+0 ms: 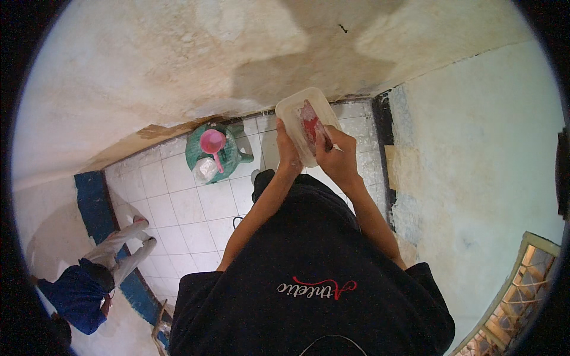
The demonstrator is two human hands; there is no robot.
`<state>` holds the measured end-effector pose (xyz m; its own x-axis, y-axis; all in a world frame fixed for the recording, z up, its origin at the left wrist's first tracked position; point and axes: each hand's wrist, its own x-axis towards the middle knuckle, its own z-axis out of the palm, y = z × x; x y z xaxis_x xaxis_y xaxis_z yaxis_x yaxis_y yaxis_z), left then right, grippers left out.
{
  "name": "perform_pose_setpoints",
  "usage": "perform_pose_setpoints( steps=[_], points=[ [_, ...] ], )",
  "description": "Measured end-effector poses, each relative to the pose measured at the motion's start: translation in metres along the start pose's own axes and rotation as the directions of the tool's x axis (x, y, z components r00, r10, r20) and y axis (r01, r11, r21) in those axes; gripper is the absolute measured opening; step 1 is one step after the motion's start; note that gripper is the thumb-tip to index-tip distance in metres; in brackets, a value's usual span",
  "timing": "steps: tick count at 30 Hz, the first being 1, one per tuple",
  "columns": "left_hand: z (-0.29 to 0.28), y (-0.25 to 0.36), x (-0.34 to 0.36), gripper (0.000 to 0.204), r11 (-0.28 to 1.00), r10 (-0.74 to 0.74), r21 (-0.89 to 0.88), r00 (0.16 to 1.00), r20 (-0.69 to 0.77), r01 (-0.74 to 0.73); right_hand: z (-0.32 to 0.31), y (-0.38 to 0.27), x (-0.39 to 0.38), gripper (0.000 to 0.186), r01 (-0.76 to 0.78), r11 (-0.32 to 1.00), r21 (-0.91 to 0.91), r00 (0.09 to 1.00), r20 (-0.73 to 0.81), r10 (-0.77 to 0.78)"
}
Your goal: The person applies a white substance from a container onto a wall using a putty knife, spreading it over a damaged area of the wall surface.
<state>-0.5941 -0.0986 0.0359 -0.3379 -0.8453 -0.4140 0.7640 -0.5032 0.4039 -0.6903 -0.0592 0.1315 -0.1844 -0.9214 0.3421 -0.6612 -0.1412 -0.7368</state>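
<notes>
My left hand (pixel 287 149) grips the near left side of a translucent plastic tub (pixel 290 114), its thumb along the wall. The tub is tilted so that its inside faces me. In my right hand (pixel 339 159) is a red flat scraper (pixel 309 123) smeared with whitish paste. Its blade lies inside the tub, against or just above the bottom; I cannot tell which. My right fingers are wrapped around its near end and partly cover it.
A green plastic stool (pixel 196 147) on the white tiled floor (pixel 205 204) bears a pink dipper (pixel 212 141) and a white lump or bag (pixel 206 169). Stained walls (pixel 178 65) rise ahead and at right. A person in dark blue (pixel 83 293) is at lower left. A window grille (pixel 516 291) is at lower right.
</notes>
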Motion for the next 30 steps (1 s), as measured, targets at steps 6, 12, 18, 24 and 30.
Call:
perform_pose_setpoints(
  steps=[6, 12, 18, 24, 30],
  points=[
    [-0.001, 0.004, 0.002, 0.071, 0.996, -0.011, 0.086, 0.999, -0.04, 0.014, -0.002, 0.0, -0.003, 0.003, -0.066, 0.995, 0.08, 0.998, -0.012, 0.067],
    [0.007, 0.011, -0.002, 0.07, 0.984, -0.019, 0.173, 0.994, -0.105, 0.037, -0.001, 0.0, -0.007, 0.006, -0.187, 0.975, 0.122, 0.982, -0.008, 0.189],
    [0.009, 0.007, -0.002, 0.07, 0.995, -0.006, 0.103, 0.998, -0.057, 0.012, -0.001, -0.002, -0.008, 0.005, -0.168, 0.975, 0.142, 0.984, -0.038, 0.175],
    [0.004, 0.005, -0.002, 0.069, 0.996, -0.04, 0.079, 0.999, -0.023, 0.042, -0.005, -0.014, -0.01, 0.007, -0.16, 0.986, 0.051, 0.985, -0.06, 0.163],
    [-0.001, 0.0, -0.001, 0.07, 0.99, 0.001, 0.142, 0.999, -0.053, 0.007, -0.003, -0.021, -0.013, 0.009, -0.136, 0.988, 0.078, 0.985, -0.094, 0.143]
  ],
)
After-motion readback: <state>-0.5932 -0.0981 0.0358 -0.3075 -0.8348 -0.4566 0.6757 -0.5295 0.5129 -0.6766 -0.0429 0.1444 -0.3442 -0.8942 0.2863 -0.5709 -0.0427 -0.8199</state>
